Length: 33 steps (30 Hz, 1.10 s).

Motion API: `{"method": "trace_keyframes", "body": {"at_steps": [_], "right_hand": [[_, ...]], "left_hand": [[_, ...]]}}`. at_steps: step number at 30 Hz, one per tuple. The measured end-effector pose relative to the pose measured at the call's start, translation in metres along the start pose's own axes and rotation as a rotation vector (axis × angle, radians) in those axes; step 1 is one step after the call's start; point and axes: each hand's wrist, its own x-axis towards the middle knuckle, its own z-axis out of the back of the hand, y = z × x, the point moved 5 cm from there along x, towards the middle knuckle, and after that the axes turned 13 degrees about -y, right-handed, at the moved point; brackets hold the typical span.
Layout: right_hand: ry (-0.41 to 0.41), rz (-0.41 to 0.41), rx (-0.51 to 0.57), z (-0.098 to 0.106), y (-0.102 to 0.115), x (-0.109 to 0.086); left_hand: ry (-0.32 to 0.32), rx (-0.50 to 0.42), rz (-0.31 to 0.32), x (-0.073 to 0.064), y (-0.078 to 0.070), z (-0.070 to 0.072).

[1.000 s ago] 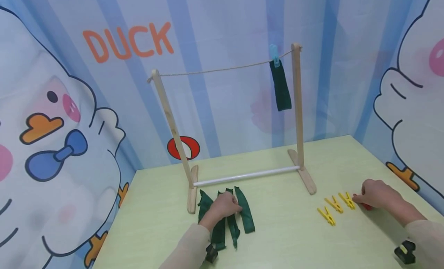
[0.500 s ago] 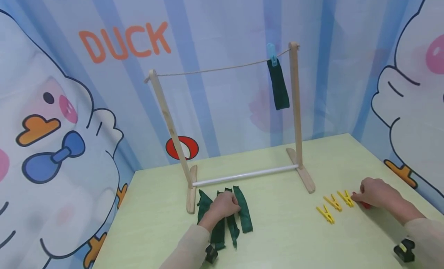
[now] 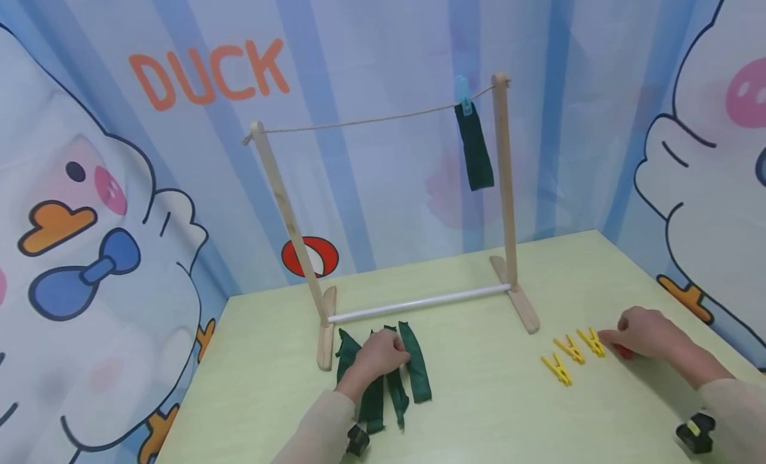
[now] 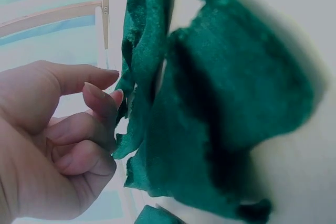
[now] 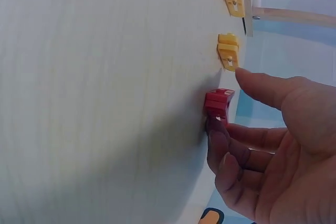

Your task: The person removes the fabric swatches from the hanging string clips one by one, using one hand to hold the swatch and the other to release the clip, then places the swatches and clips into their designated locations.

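Several dark green cloth strips lie side by side on the table; the rightmost strip (image 3: 417, 364) is fully visible. My left hand (image 3: 378, 357) is over the others, fingers loosely curled; no cloth shows between thumb and fingertips in the left wrist view, where a green strip (image 4: 231, 77) lies beside the fingers. At the right, my right hand (image 3: 649, 334) is at a red clothespin (image 5: 219, 102). Its thumb stands apart from the pin; a fingertip appears to touch it. Three yellow clothespins (image 3: 570, 349) lie in a row to the left of that hand.
Behind the cloths stands a wooden frame (image 3: 505, 185) with a string (image 3: 359, 122) across its top and a white rod (image 3: 419, 305) low down. A light blue clothespin (image 3: 463, 95) holds one green strip (image 3: 475, 148) near the right post. A duck-printed curtain surrounds the table (image 3: 479, 411).
The whole head view has shifted slightly, so the frame and pins appear a little further left. Both hands keep their places beside the cloths and the red clothespin.
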Motion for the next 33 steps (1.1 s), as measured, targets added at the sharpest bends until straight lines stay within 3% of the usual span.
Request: {"method": "trace_keyframes", "body": {"at_steps": [6,9,16,22,26,33], "right_hand": [[-0.028,-0.051,-0.028,0.014,-0.001,0.0],[-0.073,-0.035,-0.023,0.019,0.0,0.001],[-0.133,-0.032,0.025,0.024,0.009,0.002],[-0.261,0.086,0.088,0.024,0.024,-0.002],[-0.351,0.193,0.178,0.031,0.041,-0.003],[-0.419,0.353,0.321,0.042,0.072,-0.001]], "left_hand": [[-0.05,-0.032,0.011,0.003,-0.005,0.01],[-0.072,-0.053,0.024,0.004,-0.009,0.014],[-0.144,-0.075,0.044,0.008,-0.011,0.013],[-0.184,-0.124,0.067,0.012,-0.012,0.011],[-0.221,-0.221,-0.005,0.018,-0.019,0.015],[-0.228,-0.409,-0.092,0.03,-0.038,0.027]]}}
